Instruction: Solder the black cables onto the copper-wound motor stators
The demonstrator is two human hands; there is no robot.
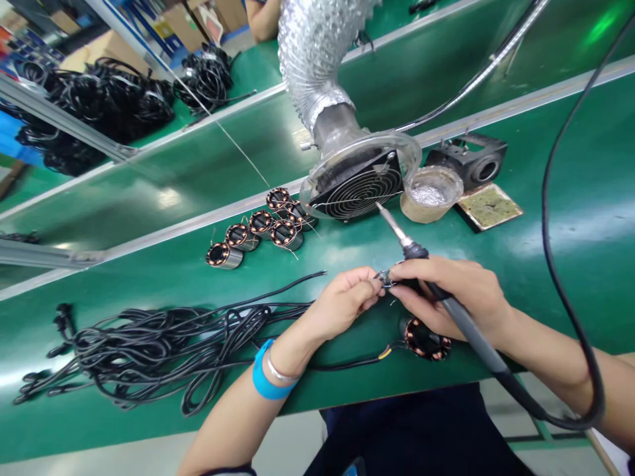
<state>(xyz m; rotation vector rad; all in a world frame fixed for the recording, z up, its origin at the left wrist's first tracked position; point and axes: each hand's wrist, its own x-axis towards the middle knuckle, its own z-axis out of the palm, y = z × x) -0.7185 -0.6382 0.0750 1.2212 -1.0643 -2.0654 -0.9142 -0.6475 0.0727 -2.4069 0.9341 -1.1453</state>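
My left hand [346,299] is closed, its thumb and fingertips pinching a small part with thin wires [385,279], too small to name. Fingertips of my right hand [459,294] meet the same part from the other side. That hand also grips a soldering iron [466,325], whose bare metal tip points up and left, away from the part. Below my right hand is a copper-wound motor stator [425,339], partly covered by the fingers. A black cable [347,363] with coloured wire ends reaches toward this stator.
Several stators [258,223] stand behind my left hand. Black cables [163,350] lie in a heap at left. A fume extractor [354,192] hangs over the bench, beside a solder pot [430,193], a sponge tray [489,206] and an iron holder [471,162]. The iron's cord [550,225] loops at right.
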